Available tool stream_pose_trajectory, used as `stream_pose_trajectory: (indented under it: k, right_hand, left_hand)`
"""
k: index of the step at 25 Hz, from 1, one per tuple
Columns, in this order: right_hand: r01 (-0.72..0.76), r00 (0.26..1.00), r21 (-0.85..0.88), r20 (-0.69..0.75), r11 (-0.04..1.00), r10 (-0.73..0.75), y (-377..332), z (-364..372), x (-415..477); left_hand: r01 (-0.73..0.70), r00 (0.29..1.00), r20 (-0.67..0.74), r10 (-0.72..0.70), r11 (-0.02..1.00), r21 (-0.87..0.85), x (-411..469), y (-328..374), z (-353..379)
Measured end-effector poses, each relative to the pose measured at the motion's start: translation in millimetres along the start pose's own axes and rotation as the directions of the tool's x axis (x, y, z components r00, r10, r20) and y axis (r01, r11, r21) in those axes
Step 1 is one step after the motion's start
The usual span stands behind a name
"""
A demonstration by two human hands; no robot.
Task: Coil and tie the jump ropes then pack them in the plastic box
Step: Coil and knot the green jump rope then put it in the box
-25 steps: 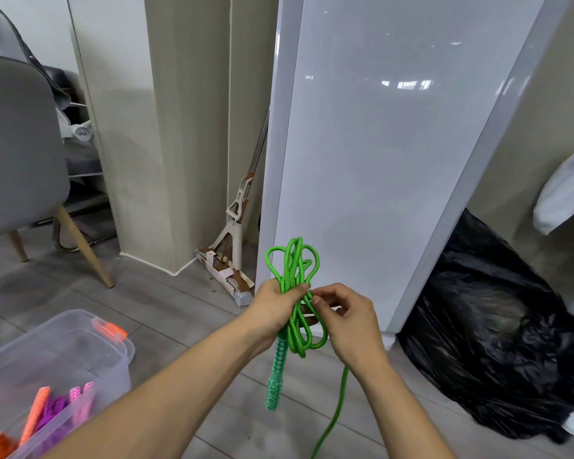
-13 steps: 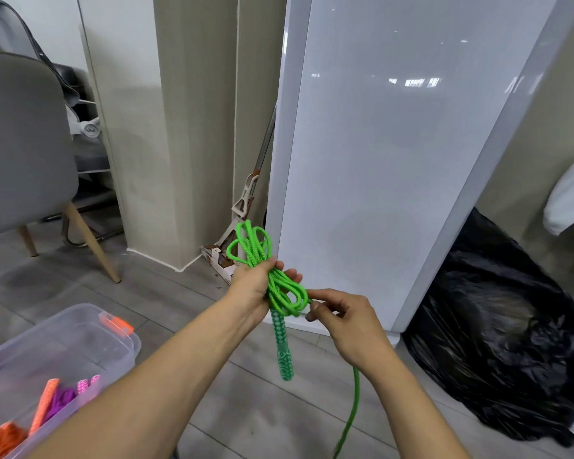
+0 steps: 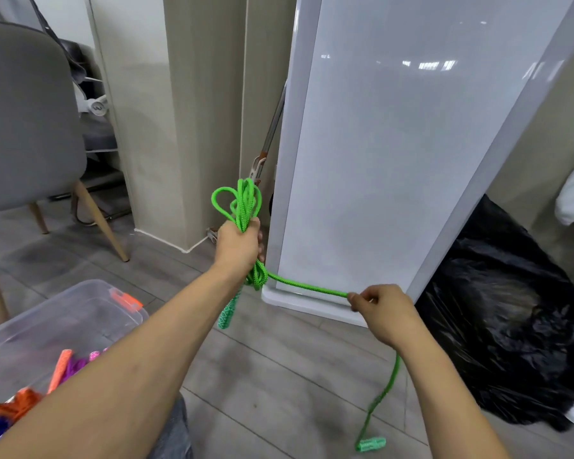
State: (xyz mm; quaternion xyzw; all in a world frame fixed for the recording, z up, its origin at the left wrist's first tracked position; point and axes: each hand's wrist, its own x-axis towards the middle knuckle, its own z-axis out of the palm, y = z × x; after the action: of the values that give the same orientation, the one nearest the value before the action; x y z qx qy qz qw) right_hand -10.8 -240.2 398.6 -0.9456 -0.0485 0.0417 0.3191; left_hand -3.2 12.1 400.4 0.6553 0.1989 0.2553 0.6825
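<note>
Step in hand: tying off the green jump rope (image 3: 246,207); coiling looks done.

Left hand (image 3: 237,246), centre of frame, is clenched round the bundled coil. Loops stand out above the fist, and a wrap (image 3: 257,276) is bunched just below it. One patterned handle (image 3: 227,313) hangs under the fist.

Right hand (image 3: 383,313), right of centre, pinches the free strand (image 3: 307,287), which runs taut from the wrap to the fingertips. The rest of the strand drops past the wrist to the second handle (image 3: 371,444) at the bottom of the frame, near the floor; contact cannot be told.

Plastic box (image 3: 90,286), lower left, is open-topped. Orange ropes (image 3: 17,404) and purple ropes (image 3: 75,366) lie inside, partly hidden by the left forearm.

Judgement: the wrap is cinched but not locked, and the green rope is not yet packed. The next move calls for keeping tension while the tail is tucked or knotted, with the left grip firm so the loops do not spill. The long tail with its handle may need another turn first.
</note>
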Motion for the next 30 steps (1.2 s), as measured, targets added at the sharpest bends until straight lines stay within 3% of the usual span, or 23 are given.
stream_pose_trajectory:
  k: [4, 9, 13, 18, 21, 24, 28, 30]
  right_hand:
    - [0.138, 0.990, 0.269, 0.001, 0.953, -0.143, -10.6, 3.7, -0.3]
    - [0.143, 0.980, 0.481, 0.053, 0.865, -0.191, -20.2, 13.3, 0.5]
    - [0.123, 0.983, 0.566, 0.042, 0.815, -0.178, -21.2, 11.1, -2.2]
    - [0.136, 0.990, 0.472, -0.039, 0.871, -0.133, -19.2, 10.2, -1.3]
    - [0.113, 0.994, 0.445, -0.056, 0.888, -0.099, -14.1, 10.5, -0.1]
    - [0.068, 0.996, 0.493, 0.014, 0.867, -0.086, -14.6, 9.6, -1.8]
    - [0.004, 0.997, 0.466, 0.064, 0.885, -0.038, -8.3, 6.8, -0.4]
    - [-0.035, 0.999, 0.385, 0.051, 0.922, 0.016, -2.1, 6.0, 0.9]
  left_hand:
    - [-0.062, 0.962, 0.273, 0.030, 0.992, 0.109, -21.3, 4.0, 8.8]
    - [-0.174, 0.793, 0.609, 0.023, 0.966, 0.190, -47.4, 1.2, 23.3]
    - [-0.271, 0.730, 0.681, 0.060, 0.940, 0.209, -59.3, -2.1, 30.7]
    - [-0.358, 0.647, 0.762, 0.013, 0.888, 0.288, -58.0, -2.8, 27.6]
    - [-0.375, 0.692, 0.722, -0.021, 0.843, 0.384, -59.5, -2.6, 29.1]
    - [-0.386, 0.813, 0.580, 0.052, 0.795, 0.469, -49.6, -7.7, 29.4]
    - [-0.080, 0.958, 0.287, -0.017, 0.942, 0.325, -33.0, -16.5, 27.6]
    - [0.078, 0.981, 0.168, -0.098, 0.989, 0.125, -28.0, -19.2, 26.9]
